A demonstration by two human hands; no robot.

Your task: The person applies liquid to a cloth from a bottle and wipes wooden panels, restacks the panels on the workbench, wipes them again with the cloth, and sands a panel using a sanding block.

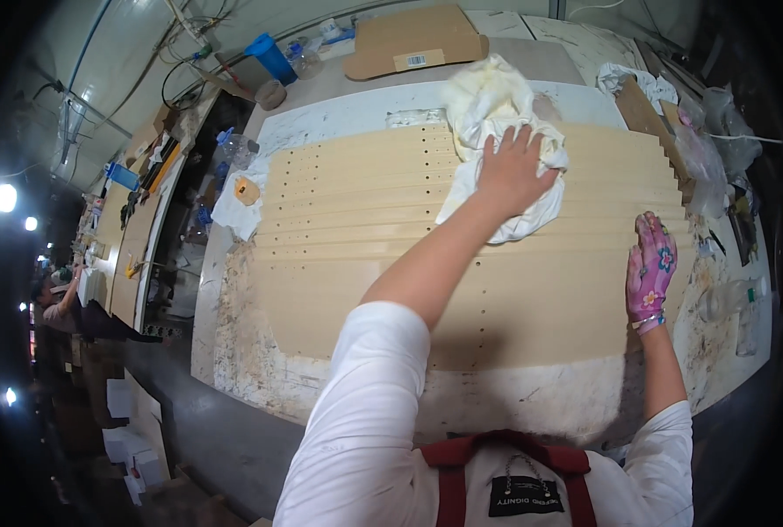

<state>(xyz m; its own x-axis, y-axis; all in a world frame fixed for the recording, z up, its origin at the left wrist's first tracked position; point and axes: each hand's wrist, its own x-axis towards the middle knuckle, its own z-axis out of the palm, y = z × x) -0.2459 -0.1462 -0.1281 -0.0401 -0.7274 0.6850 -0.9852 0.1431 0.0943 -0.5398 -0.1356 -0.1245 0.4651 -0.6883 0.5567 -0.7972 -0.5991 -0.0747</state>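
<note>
My bare left hand (516,172) reaches far over a stack of beige panels (365,290). It presses on a bunched white cloth (497,97), its fingers apart over the folds, holding it against the top panel. Rows of small dark holes run across the panels, whose long edges lie stepped one behind another. On the right, my right hand (651,270) wears a pink-purple flowered glove and rests flat near the panels' right ends, fingers stretched out and nothing held. The cloth hides the panel surface beneath it.
A flat cardboard box (418,35) lies at the back, with a blue cup (271,57) to its left. An orange-brown pad (247,191) sits on a white rag at left. Plastic bottles (744,321) lie at right. Another person (68,303) is far left.
</note>
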